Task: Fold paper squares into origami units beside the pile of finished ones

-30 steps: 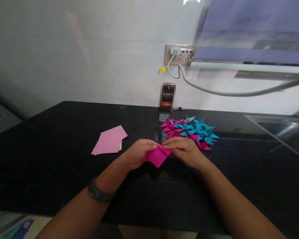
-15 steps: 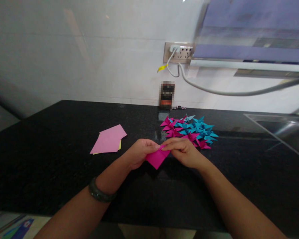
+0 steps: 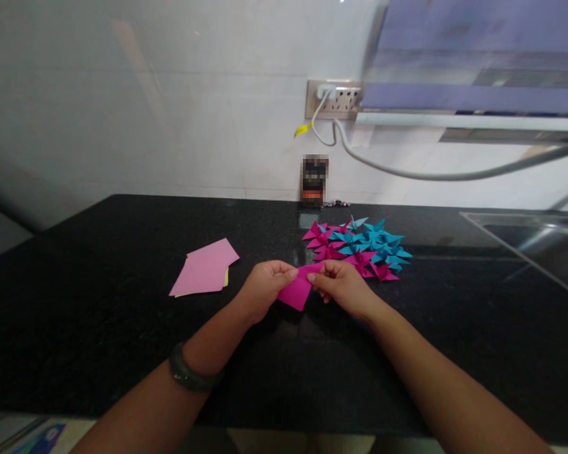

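A folded magenta paper (image 3: 295,294) is pinched by the left hand (image 3: 264,288) and right hand (image 3: 345,285) over a glossy black bench (image 3: 284,384). Pointed paper birds (image 3: 377,239) are clustered beyond; the upright box's (image 3: 314,180) markings are blurred.

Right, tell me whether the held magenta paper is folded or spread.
Folded, it appears: between the left hand and right hand, the magenta paper shows an upper strip angled away from the rest. Layer count: cannot tell.
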{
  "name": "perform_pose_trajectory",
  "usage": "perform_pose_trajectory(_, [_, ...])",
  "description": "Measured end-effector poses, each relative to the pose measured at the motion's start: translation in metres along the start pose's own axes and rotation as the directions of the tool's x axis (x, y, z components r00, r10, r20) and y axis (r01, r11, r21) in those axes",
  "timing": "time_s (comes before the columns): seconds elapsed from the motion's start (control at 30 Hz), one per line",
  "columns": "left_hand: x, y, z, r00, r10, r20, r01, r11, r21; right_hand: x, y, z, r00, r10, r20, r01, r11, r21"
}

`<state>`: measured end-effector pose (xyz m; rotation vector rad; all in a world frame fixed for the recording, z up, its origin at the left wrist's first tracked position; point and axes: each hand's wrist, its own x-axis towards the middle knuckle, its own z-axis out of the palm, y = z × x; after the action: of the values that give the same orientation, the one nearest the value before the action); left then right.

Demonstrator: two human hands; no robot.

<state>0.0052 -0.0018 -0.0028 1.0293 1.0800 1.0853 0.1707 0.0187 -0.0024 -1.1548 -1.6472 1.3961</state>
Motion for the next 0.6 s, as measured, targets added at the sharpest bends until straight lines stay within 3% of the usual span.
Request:
perform_pose_trajectory(0.2, [-0.0031, 0.0027, 0.0023, 1.0, -0.012, -0.016, 0.015, 0.981, 0.192, -0.0008, -0.0019, -0.002, 0.999, -0.036, 0.032, 0.039, 0.994, -0.102])
perform_pose_trajectory(0.3, [-0.0044, 0.0033, 0.0027, 1.0, -0.006, -0.02, 0.01, 0.979, 0.205, -0.0014, -0.0026, -0.0019, 0.998, -0.049, 0.043, 0.055, 0.99, -0.131])
perform_pose_trajectory(0.47, [-0.0047, 0.0044, 0.0004, 0.998, 0.058, 0.016, -0.06, 0.979, 0.196, -0.0016, -0.0027, -0.0044, 0.996, -0.068, 0.051, 0.074, 0.991, -0.115])
perform_pose_trajectory(0.6, [-0.004, 0.0064, -0.0017, 0.992, 0.114, 0.054, -0.125, 0.946, 0.299, -0.0004, -0.0029, -0.0062, 0.997, -0.072, 0.015, 0.073, 0.995, -0.063])
